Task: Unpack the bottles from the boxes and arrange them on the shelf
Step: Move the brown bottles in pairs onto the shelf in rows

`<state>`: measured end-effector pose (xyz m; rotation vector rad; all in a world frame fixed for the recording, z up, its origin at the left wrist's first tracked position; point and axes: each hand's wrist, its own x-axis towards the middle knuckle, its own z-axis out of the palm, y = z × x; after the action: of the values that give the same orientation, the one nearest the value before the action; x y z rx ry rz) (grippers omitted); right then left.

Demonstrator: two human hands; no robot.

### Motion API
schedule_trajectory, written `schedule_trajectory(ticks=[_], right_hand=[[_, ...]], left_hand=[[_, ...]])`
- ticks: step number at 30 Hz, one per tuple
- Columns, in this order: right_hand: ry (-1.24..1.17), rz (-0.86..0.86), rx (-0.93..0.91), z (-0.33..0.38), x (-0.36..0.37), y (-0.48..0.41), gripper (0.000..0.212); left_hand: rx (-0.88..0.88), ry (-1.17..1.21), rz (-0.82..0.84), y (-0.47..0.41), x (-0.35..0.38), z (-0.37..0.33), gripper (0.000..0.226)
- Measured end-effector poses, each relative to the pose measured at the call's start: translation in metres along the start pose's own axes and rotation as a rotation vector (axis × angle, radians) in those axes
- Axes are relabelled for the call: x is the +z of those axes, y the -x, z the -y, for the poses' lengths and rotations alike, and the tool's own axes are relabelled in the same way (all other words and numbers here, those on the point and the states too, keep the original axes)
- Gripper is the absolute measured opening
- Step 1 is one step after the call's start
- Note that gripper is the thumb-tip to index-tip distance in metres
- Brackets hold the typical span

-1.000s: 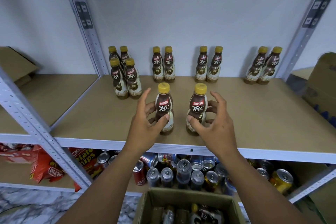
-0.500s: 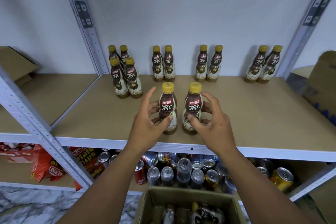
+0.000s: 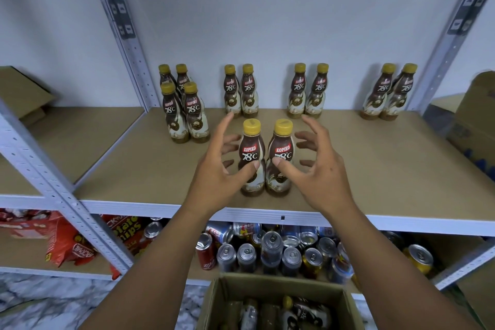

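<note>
Left hand [image 3: 217, 169], right hand [image 3: 318, 171] spread loose, thumbs just touching two bottles [image 3: 280, 147] at the shelf [image 3: 375, 169] front; set-down looks done, next a reach into the box [image 3: 267, 286] below the shelf

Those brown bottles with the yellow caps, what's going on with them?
A person is stocking a shelf with them. Two stand upright side by side near the front edge. The left hand cups loosely around the left bottle and the right hand around the right bottle, fingers spread, not clamped. Ten more bottles stand along the back in small groups. An open cardboard box below the hands holds more to unpack.
</note>
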<state>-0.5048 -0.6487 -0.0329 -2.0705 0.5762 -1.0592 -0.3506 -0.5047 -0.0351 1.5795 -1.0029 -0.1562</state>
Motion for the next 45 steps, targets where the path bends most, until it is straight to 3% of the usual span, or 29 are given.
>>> schedule_trajectory(ticks=[6, 22, 45], right_hand=[[0.137, 0.119, -0.083, 0.010, -0.005, -0.006, 0.090], [0.149, 0.116, -0.105, -0.006, 0.008, -0.014, 0.087], [0.240, 0.137, -0.154, -0.051, 0.047, -0.123, 0.085]], left_hand=[[0.081, -0.184, 0.159, -0.009, -0.008, -0.017, 0.087], [0.118, -0.249, 0.160, -0.016, -0.003, -0.006, 0.084], [0.102, -0.263, 0.185, -0.130, 0.020, 0.050, 0.089]])
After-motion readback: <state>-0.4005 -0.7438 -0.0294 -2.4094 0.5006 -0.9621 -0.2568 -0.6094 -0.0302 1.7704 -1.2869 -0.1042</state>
